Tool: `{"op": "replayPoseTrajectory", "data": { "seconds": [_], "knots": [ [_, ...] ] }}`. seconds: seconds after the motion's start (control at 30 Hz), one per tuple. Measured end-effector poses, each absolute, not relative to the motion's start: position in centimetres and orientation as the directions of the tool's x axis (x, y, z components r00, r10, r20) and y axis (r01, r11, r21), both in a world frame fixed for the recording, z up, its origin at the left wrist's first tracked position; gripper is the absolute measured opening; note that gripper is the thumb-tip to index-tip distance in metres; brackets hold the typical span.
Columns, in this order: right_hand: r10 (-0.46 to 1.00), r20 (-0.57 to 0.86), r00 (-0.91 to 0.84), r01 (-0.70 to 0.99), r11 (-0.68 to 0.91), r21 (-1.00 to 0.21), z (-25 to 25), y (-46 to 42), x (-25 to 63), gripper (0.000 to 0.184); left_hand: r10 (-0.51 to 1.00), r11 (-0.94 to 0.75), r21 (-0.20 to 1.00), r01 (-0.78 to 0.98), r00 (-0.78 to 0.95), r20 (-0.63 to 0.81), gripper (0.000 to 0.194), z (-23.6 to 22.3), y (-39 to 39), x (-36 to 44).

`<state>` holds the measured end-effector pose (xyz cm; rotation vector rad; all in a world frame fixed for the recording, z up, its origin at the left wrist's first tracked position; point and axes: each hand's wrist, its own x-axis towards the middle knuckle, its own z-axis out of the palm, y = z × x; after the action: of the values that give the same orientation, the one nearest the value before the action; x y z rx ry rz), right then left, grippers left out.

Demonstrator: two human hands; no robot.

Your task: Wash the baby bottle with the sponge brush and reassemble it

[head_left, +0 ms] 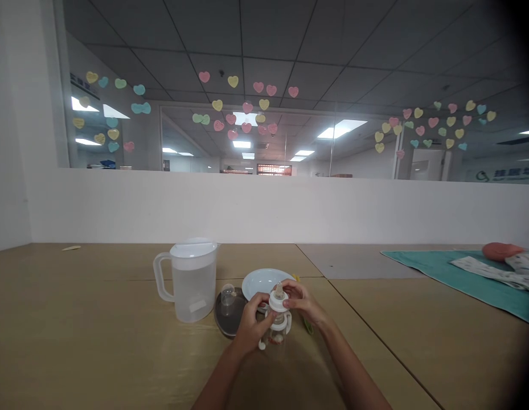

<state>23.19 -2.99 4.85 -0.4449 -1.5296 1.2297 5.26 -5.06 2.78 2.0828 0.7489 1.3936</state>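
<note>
At the near middle of a tan, wood-look tabletop (119, 359): one clear baby bottle with white collar, white side handles and translucent teat (278, 302), upright between two bare hands. Left hand (250, 326): grip clamped on the bottle's left side, thumb across its front. Right hand (306, 304): grip clamped about the collar, beside the teat. Behind the bottle: one pale, round, shallow plate (264, 279). Left: one dark grey round tray (224, 326), bearing one clear domed cap (228, 297); beyond it, one translucent plastic pitcher with white lid (194, 282). Far right: one teal cloth (503, 299).
</note>
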Motion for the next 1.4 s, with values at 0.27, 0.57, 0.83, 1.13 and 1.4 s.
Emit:
{"op": "replayPoseTrajectory", "data": {
  "seconds": [0.27, 0.57, 0.83, 1.13, 1.4],
  "knots": [
    [0.766, 0.49, -0.416, -0.299, 0.394, -0.869, 4.9, -2.9, 23.3, 0.034, 0.714, -0.684, 0.716, 0.139, 0.329, 0.618, 0.025, 2.9, -5.3, 5.4],
    [0.768, 0.466, -0.439, -0.306, 0.36, -0.881, 5.0, -3.0, 23.3, 0.032, 0.724, -0.67, 0.733, 0.119, 0.323, 0.609, 0.025, 2.7, -5.2, 5.5],
    [0.781, 0.452, -0.432, -0.254, 0.375, -0.892, 4.4, -2.6, 23.4, 0.031, 0.672, -0.734, 0.658, 0.166, 0.321, 0.668, 0.033, 2.6, -5.5, 5.5],
    [0.767, 0.468, -0.439, -0.187, 0.431, -0.883, 4.9, -2.9, 23.5, 0.031, 0.676, -0.734, 0.567, 0.374, 0.318, 0.665, 0.047, 2.1, -5.7, 5.1],
    [0.752, 0.449, -0.483, -0.082, 0.471, -0.878, 5.2, -3.5, 23.3, 0.03, 0.701, -0.703, 0.547, 0.454, 0.316, 0.639, 0.056, 1.8, -5.6, 5.0]
  ]
}}
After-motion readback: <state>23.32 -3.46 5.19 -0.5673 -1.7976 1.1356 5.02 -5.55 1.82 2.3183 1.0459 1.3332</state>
